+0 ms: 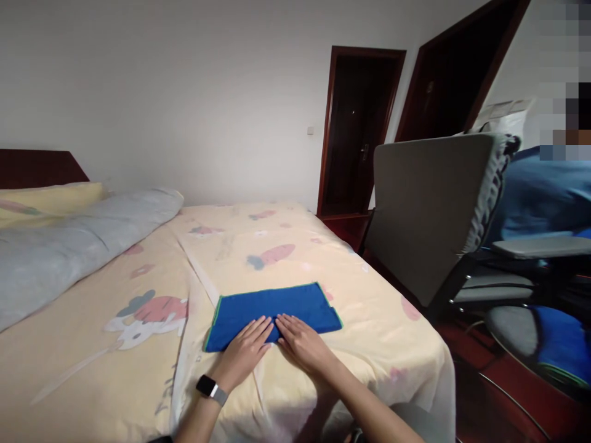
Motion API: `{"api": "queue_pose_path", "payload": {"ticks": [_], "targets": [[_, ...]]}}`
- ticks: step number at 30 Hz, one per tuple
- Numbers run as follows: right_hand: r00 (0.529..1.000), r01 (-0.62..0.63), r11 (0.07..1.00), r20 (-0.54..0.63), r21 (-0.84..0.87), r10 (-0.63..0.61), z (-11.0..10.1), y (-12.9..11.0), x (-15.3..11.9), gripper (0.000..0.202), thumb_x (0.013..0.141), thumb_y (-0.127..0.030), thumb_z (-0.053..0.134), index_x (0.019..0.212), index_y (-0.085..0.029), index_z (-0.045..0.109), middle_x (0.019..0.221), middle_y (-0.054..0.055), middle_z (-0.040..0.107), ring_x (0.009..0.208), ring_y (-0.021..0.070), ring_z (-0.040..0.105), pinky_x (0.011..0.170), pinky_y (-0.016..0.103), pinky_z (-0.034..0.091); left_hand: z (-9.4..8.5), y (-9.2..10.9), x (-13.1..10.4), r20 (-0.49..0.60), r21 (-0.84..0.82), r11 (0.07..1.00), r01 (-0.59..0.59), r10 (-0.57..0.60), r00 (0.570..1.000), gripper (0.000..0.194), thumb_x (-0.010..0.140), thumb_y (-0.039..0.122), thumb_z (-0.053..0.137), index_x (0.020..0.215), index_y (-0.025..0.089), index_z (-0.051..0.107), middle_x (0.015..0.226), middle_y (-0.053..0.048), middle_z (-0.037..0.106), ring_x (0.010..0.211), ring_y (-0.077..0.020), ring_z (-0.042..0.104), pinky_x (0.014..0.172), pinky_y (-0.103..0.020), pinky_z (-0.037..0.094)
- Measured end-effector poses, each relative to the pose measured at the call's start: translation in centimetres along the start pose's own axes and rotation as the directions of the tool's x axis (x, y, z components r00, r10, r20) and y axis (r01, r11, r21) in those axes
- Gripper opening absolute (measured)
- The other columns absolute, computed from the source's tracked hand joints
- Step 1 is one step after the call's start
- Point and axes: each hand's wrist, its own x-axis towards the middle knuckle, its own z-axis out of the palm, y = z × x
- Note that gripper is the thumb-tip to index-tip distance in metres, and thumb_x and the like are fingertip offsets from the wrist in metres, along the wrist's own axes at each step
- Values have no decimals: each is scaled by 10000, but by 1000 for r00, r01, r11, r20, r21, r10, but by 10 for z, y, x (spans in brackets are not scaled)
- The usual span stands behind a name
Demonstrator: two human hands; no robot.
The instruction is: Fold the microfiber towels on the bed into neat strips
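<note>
Inward from the near right corner of the bed lies a green-edged blue cloth. The left hand and right hand rest flat on its near side, fingers outstretched and close together. Grey bedding lies toward the bed's left edge; a chair stands beyond the right.

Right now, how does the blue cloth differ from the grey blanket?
The cloth is blue with a green edge; the blanket is grey. The cloth lies flat under the left hand and right hand; the blanket is puffy and untouched. Both lie on the bed.
</note>
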Motion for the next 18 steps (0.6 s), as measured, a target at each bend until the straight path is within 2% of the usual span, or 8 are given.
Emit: {"api": "queue_pose_path", "payload": {"ticks": [3, 6, 12, 15, 18], "targets": [[999, 17, 1000, 45, -5, -17, 9, 2, 1, 462, 992, -247, 463, 1429, -98, 451, 1432, 149, 486, 1345, 239, 439, 1129, 410, 378, 11, -5, -2, 52, -23, 1000, 3, -2, 999, 511, 1007, 250, 418, 1504, 244, 300, 1475, -60, 490, 1348, -205, 467, 1119, -416, 429], [997, 24, 1000, 71, 1, -24, 4, 19, -8, 470, 989, -224, 466, 1445, -117, 431, 1436, 134, 485, 1348, 226, 435, 1135, 407, 371, 9, -21, -20, 102, -80, 996, 37, -28, 994, 536, 1008, 230, 411, 1517, 293, 254, 1507, -33, 445, 1372, -194, 432, 1136, -406, 407], [994, -63, 996, 97, 61, 57, -31, 69, -47, 467, 974, -207, 472, 1439, -167, 453, 1437, 120, 482, 1331, 251, 457, 1110, 451, 406, -2, -41, -51, 188, -170, 970, 172, -139, 972, 515, 1005, 179, 382, 1492, 331, 313, 1536, 4, 396, 1408, -179, 369, 1172, -405, 347], [984, -156, 979, 112, 135, 141, -48, 94, -65, 439, 981, -242, 476, 1416, -183, 489, 1430, 109, 492, 1315, 254, 477, 1095, 437, 430, -5, -41, -55, 186, -234, 945, 229, -188, 964, 472, 1002, 202, 391, 1456, 331, 394, 1505, 13, 443, 1386, -182, 408, 1172, -397, 347], [973, -202, 971, 138, 128, 184, -58, 105, -72, 424, 993, -247, 442, 1409, -189, 497, 1433, 97, 492, 1314, 250, 478, 1103, 443, 417, -13, -38, -53, 177, -259, 922, 287, -247, 953, 423, 999, 301, 421, 1418, 326, 463, 1467, 19, 495, 1361, -202, 447, 1152, -390, 382]]}}
